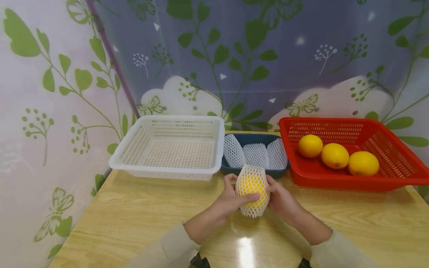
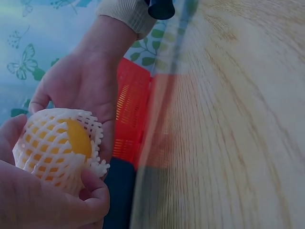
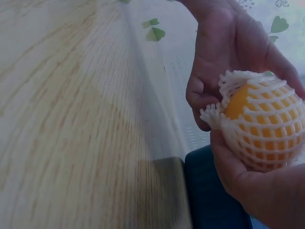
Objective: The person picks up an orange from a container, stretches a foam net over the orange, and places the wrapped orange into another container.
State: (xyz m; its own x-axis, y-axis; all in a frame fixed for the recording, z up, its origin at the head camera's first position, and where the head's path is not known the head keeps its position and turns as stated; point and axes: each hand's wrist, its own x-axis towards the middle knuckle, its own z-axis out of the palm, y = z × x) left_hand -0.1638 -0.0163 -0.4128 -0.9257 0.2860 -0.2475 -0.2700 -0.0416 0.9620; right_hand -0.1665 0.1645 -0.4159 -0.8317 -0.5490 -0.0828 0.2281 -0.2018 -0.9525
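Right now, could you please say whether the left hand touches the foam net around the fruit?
Touching: the head view shows the left hand with its thumb resting on that net.

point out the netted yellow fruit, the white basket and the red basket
Netted yellow fruit (image 1: 253,184): head view, on its net-covered upper middle, above the thumb.
White basket (image 1: 167,171): head view, on the front rim.
Red basket (image 1: 338,181): head view, on the front wall below the loose fruits.

The netted yellow fruit (image 1: 253,183) is held at its left by the left grip (image 1: 231,200), thumb (image 1: 251,198) laid across it, and at its right by the right grip (image 1: 282,201); both forearms (image 1: 202,227) are angled inward.
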